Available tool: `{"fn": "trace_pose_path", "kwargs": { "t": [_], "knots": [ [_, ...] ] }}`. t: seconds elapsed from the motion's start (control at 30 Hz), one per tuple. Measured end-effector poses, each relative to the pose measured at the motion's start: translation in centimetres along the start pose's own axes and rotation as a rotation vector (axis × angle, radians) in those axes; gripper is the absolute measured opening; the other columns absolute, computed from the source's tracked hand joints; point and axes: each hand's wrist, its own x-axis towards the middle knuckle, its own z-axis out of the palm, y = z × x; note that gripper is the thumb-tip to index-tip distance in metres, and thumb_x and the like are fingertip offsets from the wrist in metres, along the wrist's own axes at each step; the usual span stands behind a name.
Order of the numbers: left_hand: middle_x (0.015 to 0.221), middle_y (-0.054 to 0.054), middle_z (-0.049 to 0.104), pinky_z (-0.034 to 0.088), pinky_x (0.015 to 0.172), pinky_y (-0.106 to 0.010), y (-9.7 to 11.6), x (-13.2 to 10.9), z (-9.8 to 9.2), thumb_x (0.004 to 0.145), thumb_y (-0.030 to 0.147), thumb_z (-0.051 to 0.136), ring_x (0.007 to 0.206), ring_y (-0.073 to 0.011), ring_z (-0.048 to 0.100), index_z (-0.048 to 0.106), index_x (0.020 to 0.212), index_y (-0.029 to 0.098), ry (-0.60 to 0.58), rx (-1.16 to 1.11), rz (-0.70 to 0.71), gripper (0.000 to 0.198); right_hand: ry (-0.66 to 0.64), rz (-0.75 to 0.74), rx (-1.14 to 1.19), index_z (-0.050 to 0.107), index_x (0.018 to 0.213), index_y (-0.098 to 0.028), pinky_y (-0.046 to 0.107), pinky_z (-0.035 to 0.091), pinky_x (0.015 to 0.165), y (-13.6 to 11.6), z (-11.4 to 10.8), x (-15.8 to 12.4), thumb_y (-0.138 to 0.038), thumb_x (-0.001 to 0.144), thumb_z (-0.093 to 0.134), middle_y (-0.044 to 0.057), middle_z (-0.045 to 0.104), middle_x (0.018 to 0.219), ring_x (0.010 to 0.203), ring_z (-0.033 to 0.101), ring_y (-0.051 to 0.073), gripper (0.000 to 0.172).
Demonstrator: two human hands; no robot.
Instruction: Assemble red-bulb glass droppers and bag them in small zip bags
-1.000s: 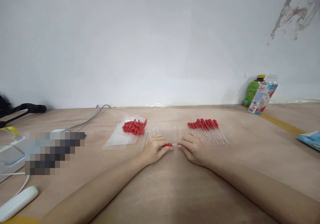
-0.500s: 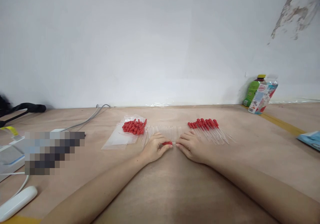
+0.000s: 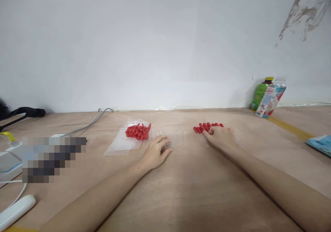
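Note:
My left hand (image 3: pixel 157 152) lies with its fingers apart and nothing in them, over a row of clear thin tubes (image 3: pixel 178 140) on the table. Just left of it, red rubber bulbs (image 3: pixel 138 131) are heaped on a clear plastic bag (image 3: pixel 117 144). My right hand (image 3: pixel 219 136) is over the droppers with red bulbs (image 3: pixel 198 128), which lie side by side. Its fingers are curled among the droppers and partly hidden; what they hold does not show. Part of the droppers' clear stems is covered by this hand.
Two bottles, one green (image 3: pixel 260 96) and one with a printed label (image 3: pixel 271 101), stand by the wall at the right. A blue packet (image 3: pixel 320 145) lies at the right edge. At the left are a white power strip (image 3: pixel 11 164), a grey cable (image 3: pixel 89 124) and a white rounded object (image 3: pixel 17 211).
My right hand has moved right, away from my left hand, to the group of droppers. The red-bulbed dropper between both hands is gone from there; my left hand has opened.

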Motion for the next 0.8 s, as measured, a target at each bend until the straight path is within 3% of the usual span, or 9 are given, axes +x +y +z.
{"fn": "trace_pose_path", "kwargs": {
  "t": [0.13, 0.37, 0.53, 0.67, 0.8],
  "knots": [
    [0.120, -0.008, 0.050, 0.038, 0.094, -0.037, -0.2, 0.0, 0.1, 0.080, 0.032, 0.049, 0.111, -0.0218, 0.046, 0.057, 0.106, 0.018, -0.074, -0.012, -0.046, 0.030, -0.062, 0.011, -0.031, 0.051, 0.047, -0.018, 0.035, 0.024, 0.071, -0.3, 0.1, -0.2, -0.042, 0.076, 0.038, 0.002, 0.055, 0.052, 0.057, 0.049, 0.016, 0.041],
    [0.119, -0.008, 0.051, 0.036, 0.097, -0.035, -0.5, 0.5, 0.2, 0.083, 0.030, 0.044, 0.112, -0.0198, 0.045, 0.055, 0.110, 0.017, -0.126, -0.025, 0.011, 0.032, 0.083, -0.135, 0.016, 0.056, 0.055, -0.018, 0.037, 0.022, 0.076, -2.4, 1.0, -0.8, -0.043, 0.078, 0.038, 0.002, 0.060, 0.061, 0.066, 0.053, 0.017, 0.038],
    [0.121, -0.008, 0.049, 0.035, 0.097, -0.035, -0.5, 0.7, 0.0, 0.085, 0.030, 0.041, 0.112, -0.0187, 0.044, 0.050, 0.116, 0.018, -0.182, -0.041, 0.118, 0.034, -0.046, -0.129, 0.009, 0.062, 0.068, -0.017, 0.039, 0.024, 0.074, -5.3, 1.8, -0.7, -0.043, 0.078, 0.039, 0.008, 0.065, 0.073, 0.072, 0.056, 0.022, 0.036],
    [0.116, -0.008, 0.051, 0.037, 0.093, -0.037, -0.4, 0.6, -0.1, 0.084, 0.032, 0.043, 0.108, -0.0198, 0.045, 0.053, 0.111, 0.019, -0.048, 0.027, 0.092, 0.031, -0.181, -0.096, -0.030, 0.063, 0.067, -0.015, 0.041, 0.026, 0.073, -6.6, 1.8, -0.2, -0.040, 0.078, 0.038, 0.012, 0.065, 0.074, 0.074, 0.058, 0.025, 0.037],
    [0.100, -0.006, 0.056, 0.036, 0.085, -0.040, -1.3, 1.6, -0.8, 0.082, 0.031, 0.045, 0.097, -0.0227, 0.047, 0.060, 0.096, 0.021, 0.114, 0.227, -0.054, 0.023, -0.216, -0.085, -0.032, 0.064, 0.068, -0.014, 0.041, 0.028, 0.071, -6.9, 1.6, 0.0, -0.033, 0.078, 0.038, 0.013, 0.065, 0.074, 0.072, 0.059, 0.025, 0.034]
  ]
}}
